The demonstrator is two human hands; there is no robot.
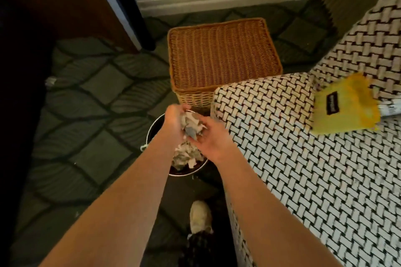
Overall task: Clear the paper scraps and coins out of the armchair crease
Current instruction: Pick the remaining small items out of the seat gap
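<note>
Left hand: we are seeing the left hand (173, 120) curling its fingers over the top and near side of a wad of paper scraps (192, 124), with the forearm reaching in from the lower left.
Right hand: the right hand (213, 140) is cupping the same wad from the other side, its fingers bending in against the paper, so both hands are clasping it between them.
Paper scraps: the pale, crumpled wad is sitting between the two hands, directly above the bin (152, 131) and apart from the armchair (282, 147).
Bin: the round metal bin is standing on the carpet (86, 115) just beside the armchair's front corner, and we are making out a heap of torn paper (186, 156) lying inside it below the hands.
Armchair: its black-and-white woven cover is filling the right side of the view, and a yellow cloth (345, 110) with a small black label is lying on the seat near the back.
Crease: a pale strip is showing at the right edge beside the yellow cloth, and we cannot tell what it is.
Basket: a lidded wicker basket (221, 54) is standing behind the bin, touching the armchair's corner.
Floor: a light shoe (200, 214) is resting on the dark patterned carpet beneath the forearms.
</note>
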